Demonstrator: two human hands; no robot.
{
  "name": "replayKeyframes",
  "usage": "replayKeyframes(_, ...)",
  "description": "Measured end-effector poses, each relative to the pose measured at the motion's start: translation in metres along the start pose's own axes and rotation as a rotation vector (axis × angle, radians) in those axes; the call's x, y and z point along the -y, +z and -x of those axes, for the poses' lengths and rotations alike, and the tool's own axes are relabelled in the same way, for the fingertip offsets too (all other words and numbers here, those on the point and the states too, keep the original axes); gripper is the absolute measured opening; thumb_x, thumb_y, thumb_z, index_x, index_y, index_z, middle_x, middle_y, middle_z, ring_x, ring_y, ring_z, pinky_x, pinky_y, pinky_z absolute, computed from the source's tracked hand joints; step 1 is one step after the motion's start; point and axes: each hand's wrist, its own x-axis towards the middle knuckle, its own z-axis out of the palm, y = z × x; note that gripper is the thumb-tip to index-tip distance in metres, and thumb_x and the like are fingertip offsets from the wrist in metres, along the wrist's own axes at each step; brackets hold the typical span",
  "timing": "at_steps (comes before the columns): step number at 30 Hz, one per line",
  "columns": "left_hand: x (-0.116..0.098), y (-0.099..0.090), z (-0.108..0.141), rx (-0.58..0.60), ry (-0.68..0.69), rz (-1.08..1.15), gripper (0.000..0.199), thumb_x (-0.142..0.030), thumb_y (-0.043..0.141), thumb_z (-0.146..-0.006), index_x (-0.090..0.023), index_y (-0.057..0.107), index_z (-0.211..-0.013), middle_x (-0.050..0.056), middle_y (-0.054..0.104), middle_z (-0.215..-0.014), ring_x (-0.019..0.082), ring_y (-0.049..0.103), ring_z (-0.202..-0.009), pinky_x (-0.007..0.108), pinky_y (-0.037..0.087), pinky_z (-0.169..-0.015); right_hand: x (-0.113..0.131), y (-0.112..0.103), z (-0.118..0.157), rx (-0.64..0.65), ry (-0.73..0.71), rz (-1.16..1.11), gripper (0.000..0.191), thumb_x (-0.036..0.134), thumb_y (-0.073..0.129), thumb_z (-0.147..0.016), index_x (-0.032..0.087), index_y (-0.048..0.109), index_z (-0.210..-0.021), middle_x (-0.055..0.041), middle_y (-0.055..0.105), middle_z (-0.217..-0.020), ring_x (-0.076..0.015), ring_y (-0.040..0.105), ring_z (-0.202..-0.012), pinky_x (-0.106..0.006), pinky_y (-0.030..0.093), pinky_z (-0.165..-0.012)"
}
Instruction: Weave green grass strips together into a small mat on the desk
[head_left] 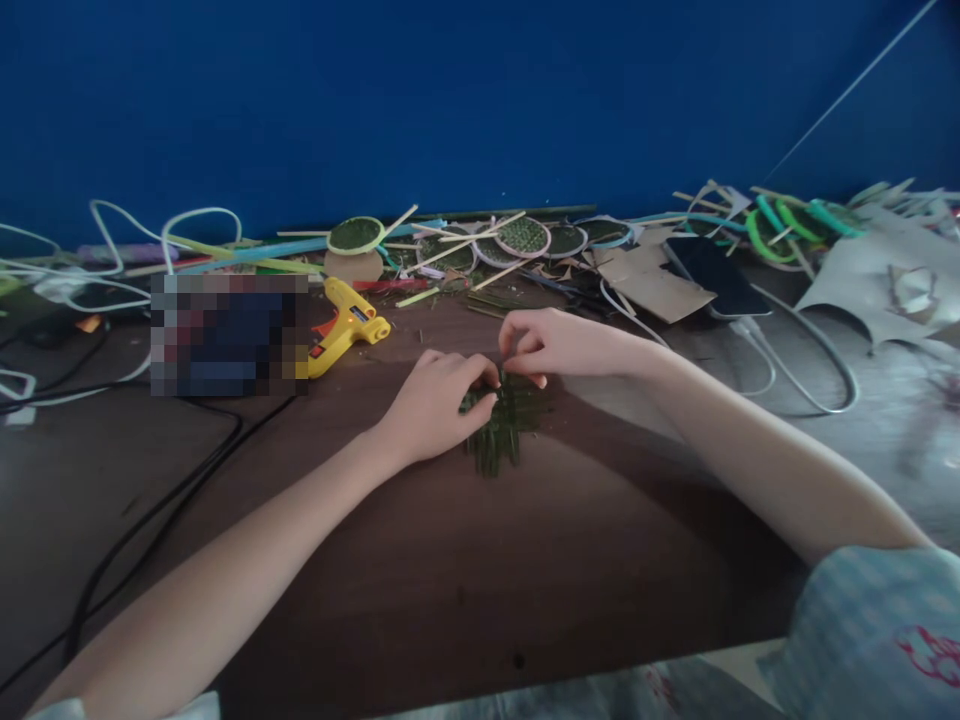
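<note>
A small mat of crossed dark green leaf strips (495,440) lies flat on the brown table, its loose ends pointing toward me and to the right. My left hand (442,400) rests over its left side, thumb and forefinger closed on the strips near the top edge. From the right, my right hand (555,345) reaches in with curled fingers, pinching at the upper end of the strips. The fingers of both hands nearly meet and cover part of the weave. A yellow hot glue gun (345,325) lies just beyond my left hand.
Along the blue wall (450,90) runs a clutter of thin sticks and round green-filled hoops (523,237). To the right are cardboard (652,275), a phone (716,275) with a white cable, and a pale cut sheet (862,270). Black cables (180,490) cross the left side.
</note>
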Motion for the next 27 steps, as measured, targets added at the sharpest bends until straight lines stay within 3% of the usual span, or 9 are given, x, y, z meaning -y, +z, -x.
replayKeyframes(7, 0.003, 0.004, -0.004, -0.025, -0.045, 0.051, 0.011, -0.027, 0.051, -0.082, -0.017, 0.055, -0.084, 0.001, 0.062, -0.079, 0.018, 0.057, -0.078, 0.034, 0.038, -0.077, 0.013, 0.008, 0.007, -0.132, -0.28, -0.045, 0.015, 0.01, 0.046, -0.077, 0.02, 0.038, -0.085, 0.0045, 0.057, -0.059, -0.0075, 0.051, -0.054, -0.02, 0.036, -0.054)
replayKeyframes(13, 0.007, 0.007, -0.007, -0.01, -0.035, -0.024, 0.017, -0.027, 0.049, -0.084, -0.015, 0.059, -0.08, 0.005, 0.064, -0.079, 0.02, 0.058, -0.076, 0.033, 0.039, -0.071, 0.015, 0.019, 0.008, -0.169, -0.403, -0.02, 0.012, 0.013, 0.045, -0.079, 0.019, 0.041, -0.088, 0.0041, 0.058, -0.064, -0.0082, 0.05, -0.057, -0.022, 0.037, -0.058)
replayKeyframes(17, 0.007, 0.007, -0.006, -0.022, -0.039, 0.024, 0.019, -0.023, 0.044, -0.086, -0.017, 0.061, -0.081, 0.002, 0.064, -0.075, 0.018, 0.058, -0.074, 0.033, 0.038, -0.073, 0.011, 0.016, 0.004, -0.172, -0.326, -0.051, 0.003, 0.02, 0.045, -0.081, 0.018, 0.045, -0.084, 0.0034, 0.056, -0.062, -0.0084, 0.049, -0.056, -0.022, 0.037, -0.056)
replayKeyframes(22, 0.003, 0.003, -0.004, -0.012, -0.053, 0.082, 0.02, -0.022, 0.042, -0.086, -0.02, 0.061, -0.084, -0.001, 0.067, -0.082, 0.016, 0.059, -0.08, 0.034, 0.036, -0.08, -0.009, 0.009, -0.007, -0.303, -0.147, 0.193, 0.009, 0.013, 0.05, -0.072, 0.016, 0.056, -0.077, -0.0012, 0.058, -0.073, -0.0105, 0.049, -0.064, -0.023, 0.037, -0.061)
replayKeyframes(27, 0.003, 0.002, -0.003, -0.01, -0.048, 0.09, 0.019, -0.021, 0.042, -0.085, -0.02, 0.061, -0.085, -0.001, 0.068, -0.085, 0.016, 0.059, -0.082, 0.033, 0.036, -0.081, -0.02, 0.012, -0.011, -0.281, -0.171, 0.305, 0.016, 0.007, 0.048, -0.069, 0.015, 0.061, -0.075, -0.005, 0.056, -0.084, -0.0118, 0.051, -0.071, -0.024, 0.038, -0.067)
